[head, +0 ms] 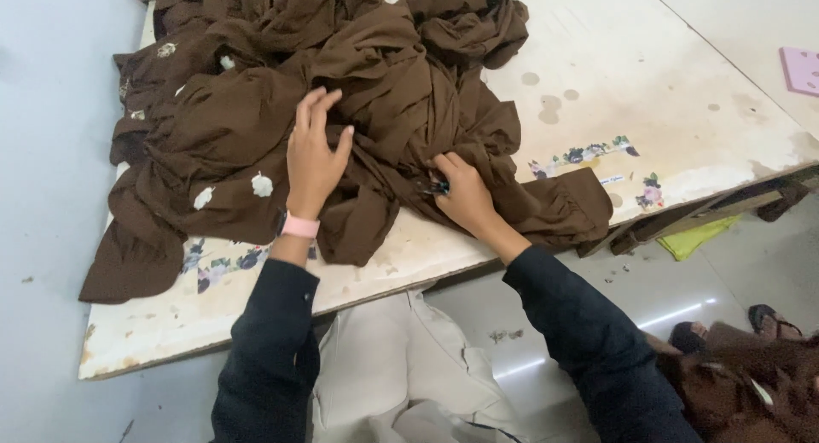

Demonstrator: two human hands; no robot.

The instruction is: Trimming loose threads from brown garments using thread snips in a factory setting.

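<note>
A heap of dark brown fabric (256, 110) lies bunched on the far left part of the counter (614, 59), its folds running up to the top edge of the view and one flap hanging over the near edge. Small white flower motifs (262, 185) dot the cloth here and there.

The left hand (314, 149) lies flat on the middle of the heap, fingers stretched out and loosely spread, palm pressing the cloth down; a pink band (300, 226) circles its wrist. The right hand (461, 191) sits just beside it on the cloth near the counter's edge, fingers curled in and pinching a fold together with a small dark tool (438, 186), too small to tell what kind. Both arms wear dark sleeves (589, 332).

The counter is a pale, stained board with round marks and strips of flower-patterned stickers (584, 155) near its front edge. A pink flat piece (802, 69) lies at the far right. Below the counter's right end a yellow-green cloth (695, 237) shows on the floor, and more brown fabric (751, 383) is piled at the lower right beside a sandal (772, 319). Pale cloth (392, 366) lies between the arms.
</note>
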